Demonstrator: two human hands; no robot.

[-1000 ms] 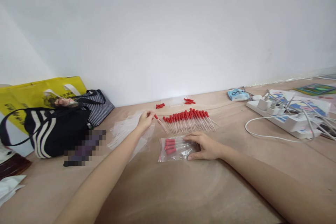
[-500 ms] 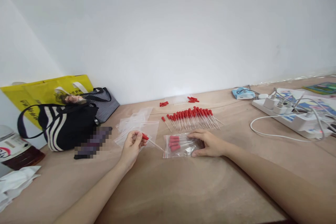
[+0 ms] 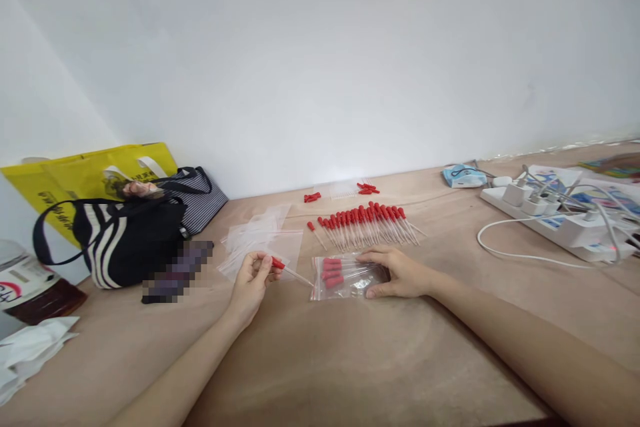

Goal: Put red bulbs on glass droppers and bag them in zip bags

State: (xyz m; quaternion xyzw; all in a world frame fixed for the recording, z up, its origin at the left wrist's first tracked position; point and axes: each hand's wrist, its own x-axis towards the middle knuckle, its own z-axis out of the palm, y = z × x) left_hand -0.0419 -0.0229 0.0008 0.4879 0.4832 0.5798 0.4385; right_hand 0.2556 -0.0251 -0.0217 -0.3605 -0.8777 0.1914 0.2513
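My left hand [image 3: 256,278] pinches a dropper [image 3: 279,263] by its red rubber bulb. Its thin clear tube points right and down, with the tip at the left, red-edged end of a clear zip-lock bag [image 3: 356,288]. Inside that bag lie several droppers, their red bulbs towards the left. Around the bag's right end, my right hand [image 3: 395,271] grips with thumb and fingers on opposite edges; the palm side is hidden. Just behind the bag, many more red-bulbed droppers [image 3: 357,221] lie in a row. Flat clear bags [image 3: 265,230] are spread behind my left hand.
Loose red bulbs [image 3: 367,188] and a smaller bulb pile [image 3: 312,197] lie near the wall. At right are a white power strip [image 3: 555,223] with cables and a blue mask [image 3: 464,176]. A black bag [image 3: 135,240], yellow bag [image 3: 90,173] and bottle [image 3: 37,283] stand left.
Both hands, the dropper and the zip-lock bag stay almost where they were. At the far right edge, a blurred brownish shape now covers part of the colourful flat item.
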